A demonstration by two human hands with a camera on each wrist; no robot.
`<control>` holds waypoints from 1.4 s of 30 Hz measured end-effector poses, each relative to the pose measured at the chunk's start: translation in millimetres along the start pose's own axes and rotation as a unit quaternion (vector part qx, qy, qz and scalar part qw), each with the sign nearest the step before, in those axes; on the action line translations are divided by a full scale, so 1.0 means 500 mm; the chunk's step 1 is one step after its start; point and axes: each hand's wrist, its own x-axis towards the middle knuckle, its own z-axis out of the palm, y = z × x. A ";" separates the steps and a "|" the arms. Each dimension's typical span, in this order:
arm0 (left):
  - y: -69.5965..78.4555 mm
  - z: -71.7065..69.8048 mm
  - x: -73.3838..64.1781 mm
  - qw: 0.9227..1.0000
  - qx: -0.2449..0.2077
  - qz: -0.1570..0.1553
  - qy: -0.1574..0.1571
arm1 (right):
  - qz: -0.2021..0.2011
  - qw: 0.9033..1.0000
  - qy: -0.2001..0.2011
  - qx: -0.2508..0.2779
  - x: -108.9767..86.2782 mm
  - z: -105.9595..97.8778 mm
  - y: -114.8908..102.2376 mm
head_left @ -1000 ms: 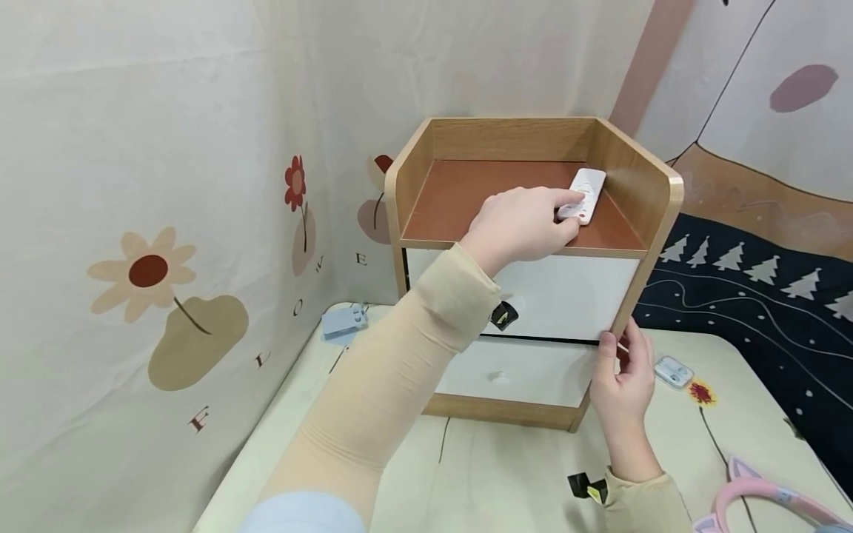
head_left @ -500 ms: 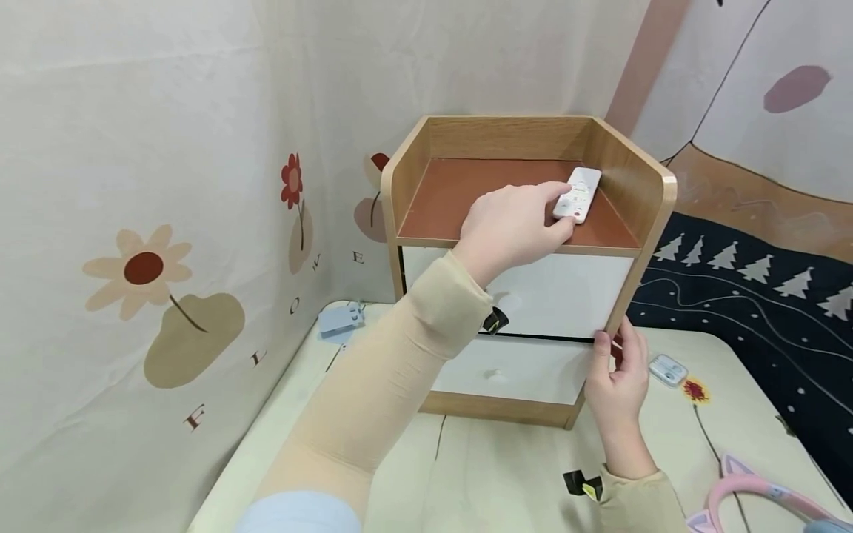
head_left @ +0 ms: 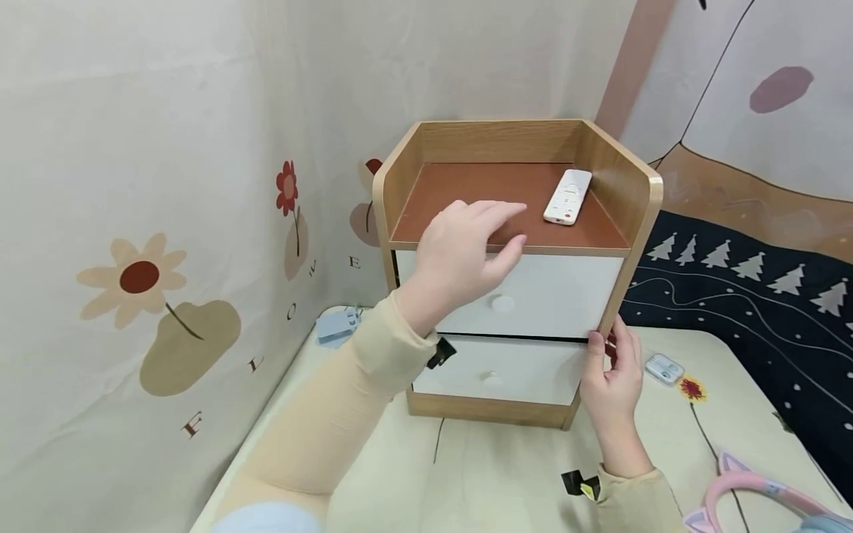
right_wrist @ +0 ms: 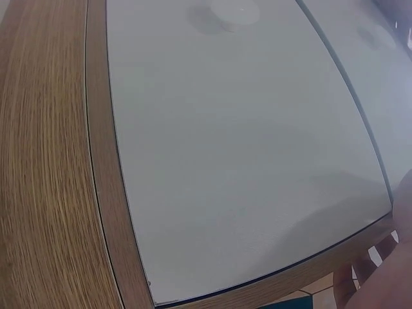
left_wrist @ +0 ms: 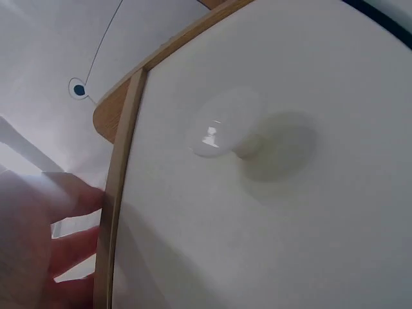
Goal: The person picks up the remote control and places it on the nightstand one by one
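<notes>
A small wooden cabinet with two white drawers stands in the middle of the head view. On its reddish-brown top shelf lies a white remote control, near the right side wall. My left hand is in front of the shelf, left of the remote, thumb and fingers apart with nothing between them. Behind it is the upper drawer front with its round white knob. My right hand grips the cabinet's right side edge, thumb on the front and fingers round the side.
A pale blue item lies behind the cabinet's left side. To the right are a small clear-and-white case and a pink cat-ear headband on the cream surface. Printed fabric hangs along the left and back.
My left hand has let go of the remote and moved left and slightly down, leaving the remote on the shelf. The right hand keeps its grip on the cabinet edge.
</notes>
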 end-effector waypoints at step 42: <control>-0.381 0.172 -0.527 0.979 -0.030 -0.164 0.118 | -0.013 1.000 -0.001 0.007 0.004 -0.001 0.011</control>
